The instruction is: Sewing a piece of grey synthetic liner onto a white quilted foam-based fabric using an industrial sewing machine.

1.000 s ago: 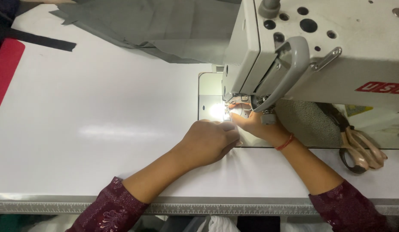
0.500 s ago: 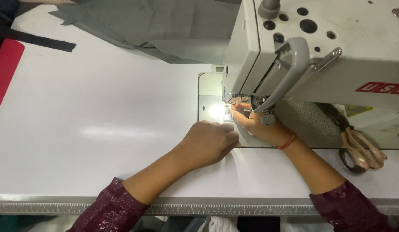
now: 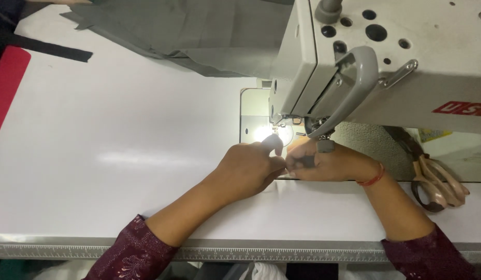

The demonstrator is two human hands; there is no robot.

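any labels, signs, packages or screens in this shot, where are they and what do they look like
Label: red strip with pale lettering on the sewing machine body's lower right, cut off by the frame edge.
Printed ruler strip: grey band with fine marks along the table front edge.
No screens or packages visible.

On the counter (image 3: 121,155), the sewing machine (image 3: 385,62) is set at the right, folded fabric (image 3: 188,31) is laid behind to its left, and scissors (image 3: 437,184) are placed right of both hands.

Red rectangular label (image 3: 460,109) on the sewing machine's (image 3: 406,62) front
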